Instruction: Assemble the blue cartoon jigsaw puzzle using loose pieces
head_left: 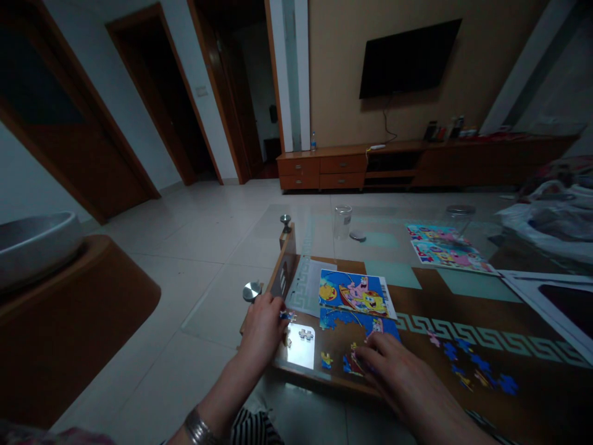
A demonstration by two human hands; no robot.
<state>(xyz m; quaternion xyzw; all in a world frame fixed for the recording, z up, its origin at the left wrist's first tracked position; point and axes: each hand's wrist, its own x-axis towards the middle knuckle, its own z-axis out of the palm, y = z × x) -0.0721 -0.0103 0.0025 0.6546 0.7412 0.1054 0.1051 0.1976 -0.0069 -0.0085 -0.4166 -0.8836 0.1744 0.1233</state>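
My left hand [265,322] is at the table's left edge, fingers curled onto a puzzle piece [290,316]. Near it lie a pale piece [306,334] and another partly covered by my fingers. My right hand [393,364] bends over the front of the table, its fingertips closed on a red and blue puzzle piece [354,364]. Just left of that is a yellow and blue piece [327,360]. A partly joined cartoon puzzle [340,319] lies beyond, bordering a colourful picture card [356,292]; my right hand hides some of its lower right part.
Loose blue pieces [479,361] are scattered at the right. Across the glass table [393,247] stand a clear jar [343,222], its lid [357,236] and another jar [459,219] on picture cards [451,254]. Plastic bags [551,216] lie far right; metal knobs [252,291] rise at the left edge.
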